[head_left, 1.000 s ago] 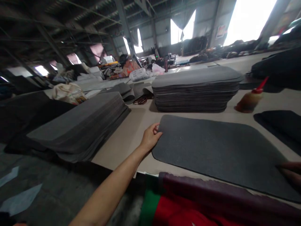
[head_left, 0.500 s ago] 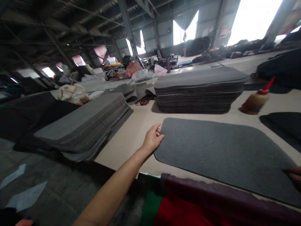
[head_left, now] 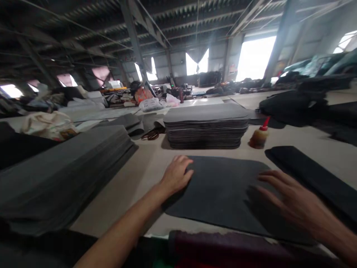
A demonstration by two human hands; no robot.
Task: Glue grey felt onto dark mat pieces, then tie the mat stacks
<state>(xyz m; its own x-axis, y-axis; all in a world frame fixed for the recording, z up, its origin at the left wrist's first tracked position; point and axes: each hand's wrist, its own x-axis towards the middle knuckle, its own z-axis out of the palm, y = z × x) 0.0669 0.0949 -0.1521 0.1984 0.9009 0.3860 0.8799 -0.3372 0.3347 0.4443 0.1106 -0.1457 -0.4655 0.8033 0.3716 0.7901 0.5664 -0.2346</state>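
Note:
A dark grey sheet (head_left: 220, 190) with rounded corners, felt-like in look, lies flat on the table in front of me. My left hand (head_left: 177, 174) is at its left edge, thumb and fingers apart, with the fingertips touching or just over the sheet. Over the sheet's right part is my right hand (head_left: 290, 195), open with its fingers spread and slightly blurred; its shadow falls on the sheet. Whether its fingertips touch the surface I cannot tell.
Behind the sheet stands a neat stack of grey sheets (head_left: 206, 128); another stack (head_left: 64, 167) lies left. A red-tipped bottle (head_left: 259, 136) stands back right, near a black folded piece (head_left: 312, 178). Brown-handled scissors (head_left: 150, 135) lie behind. A person (head_left: 142, 95) is farther off.
My right hand has come in from the right edge over the sheet. My left hand stays at the sheet's left edge. The view has turned to the right.

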